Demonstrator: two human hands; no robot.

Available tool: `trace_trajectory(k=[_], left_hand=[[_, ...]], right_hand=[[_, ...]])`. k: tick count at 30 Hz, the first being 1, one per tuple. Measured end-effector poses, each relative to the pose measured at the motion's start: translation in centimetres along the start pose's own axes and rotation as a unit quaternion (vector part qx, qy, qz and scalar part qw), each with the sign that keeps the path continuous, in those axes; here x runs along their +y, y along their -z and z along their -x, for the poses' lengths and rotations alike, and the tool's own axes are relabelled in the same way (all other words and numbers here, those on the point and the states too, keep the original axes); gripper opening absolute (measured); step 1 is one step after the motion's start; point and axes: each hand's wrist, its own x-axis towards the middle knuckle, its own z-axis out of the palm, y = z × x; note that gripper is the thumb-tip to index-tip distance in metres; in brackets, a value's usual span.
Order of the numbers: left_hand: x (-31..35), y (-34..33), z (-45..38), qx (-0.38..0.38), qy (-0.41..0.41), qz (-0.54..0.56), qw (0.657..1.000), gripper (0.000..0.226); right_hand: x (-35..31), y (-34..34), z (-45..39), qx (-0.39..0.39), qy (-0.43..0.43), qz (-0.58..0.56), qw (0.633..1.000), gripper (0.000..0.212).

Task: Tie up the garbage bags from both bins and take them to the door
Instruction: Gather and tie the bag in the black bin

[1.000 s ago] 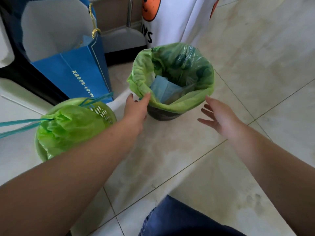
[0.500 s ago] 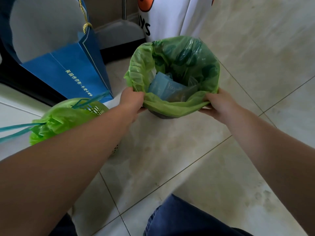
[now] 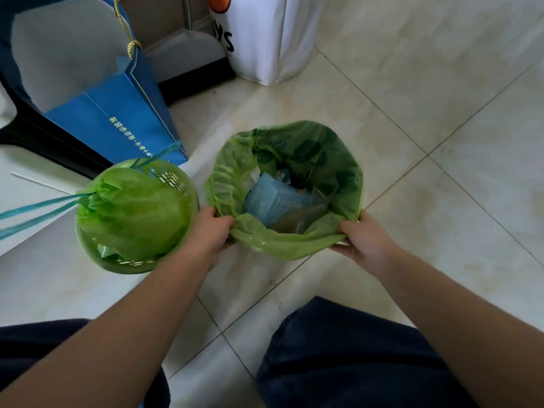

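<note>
Two knees in dark trousers (image 3: 338, 354) sit nearest. Two hands work ahead: the left hand (image 3: 207, 234) and right hand (image 3: 363, 240) each pinch the near rim of one open green bag (image 3: 282, 245), which holds blue packaging. Just left, one green basket (image 3: 176, 178) holds a second, drawstring-closed bag (image 3: 132, 213). Beyond stand one blue paper bag (image 3: 123, 125) and one white bag (image 3: 265, 39).
</note>
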Motion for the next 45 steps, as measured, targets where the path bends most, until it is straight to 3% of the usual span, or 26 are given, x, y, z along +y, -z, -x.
trace_trajectory(k=[8,17,20,23,26,32,35,38,45], left_hand=[[-5.4,5.1,6.9,-0.016,0.028,-0.043,0.999,0.028],[-8.4,6.4,8.9,-0.013,0.044,-0.033,0.998,0.031],[-8.0,6.7,8.9,-0.04,0.006,0.016,0.999,0.043],[-6.6,7.2,7.8,-0.024,-0.033,0.072,0.997,0.06],[-4.3,6.9,5.3,-0.043,-0.009,0.072,0.996,0.04],[0.5,5.1,1.3,-0.057,-0.008,-0.067,0.996,0.032],[2.5,4.4,0.2,-0.063,-0.024,-0.098,0.993,0.026],[4.1,4.6,0.0,-0.081,-0.041,-0.122,0.988,0.034],[5.1,3.5,1.6,-0.099,-0.213,-0.27,0.934,0.036]], right_hand=[[9.9,-0.9,6.8,0.031,-0.039,-0.023,0.998,0.039],[12.3,-0.6,9.7,0.006,-0.025,-0.02,0.999,0.039],[11.3,-0.1,9.1,0.001,-0.033,-0.046,0.998,0.038],[8.9,0.6,7.0,0.045,-0.042,-0.048,0.997,0.058],[5.1,0.6,4.7,0.062,-0.039,-0.017,0.997,0.052],[-1.2,-1.3,0.0,0.027,-0.064,0.083,0.994,0.061],[-3.2,-2.8,-1.5,0.033,-0.051,0.167,0.984,0.043],[-4.4,-3.0,-2.3,-0.01,-0.031,0.208,0.978,0.02],[-4.9,-0.7,-2.2,-0.076,-0.102,0.326,0.937,0.017]])
